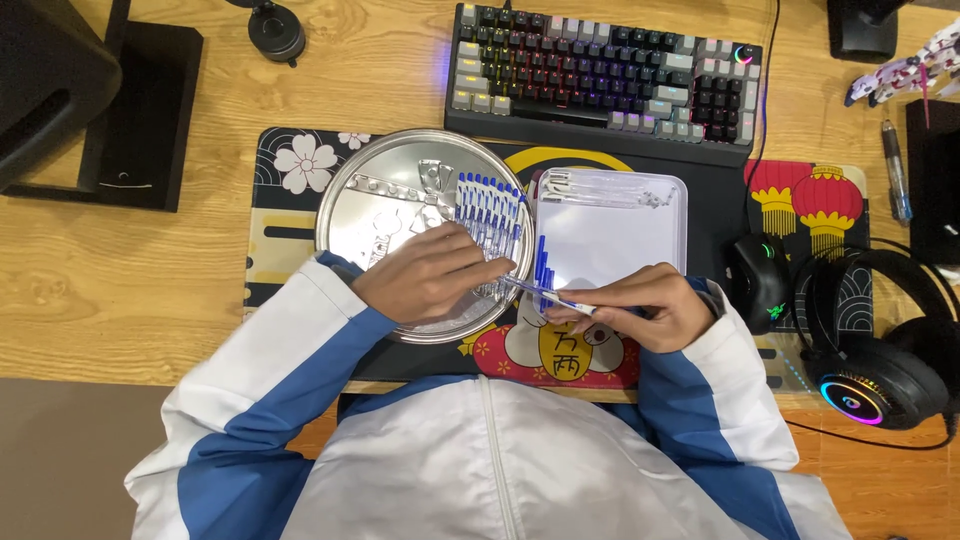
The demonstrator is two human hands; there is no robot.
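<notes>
Both hands, left hand (425,275) and right hand (640,305), pinch one blue pen (545,296) beside the round metal tray (350,200), where many pens (490,210) lie assembled and few clear barrels (600,187) remain.

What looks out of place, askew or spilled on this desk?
Nothing is spilled or damaged. The oddity is a round metal tray and a white rectangular tray sitting on the desk mat in front of the keyboard. Both hands hold a blue pen.
</notes>
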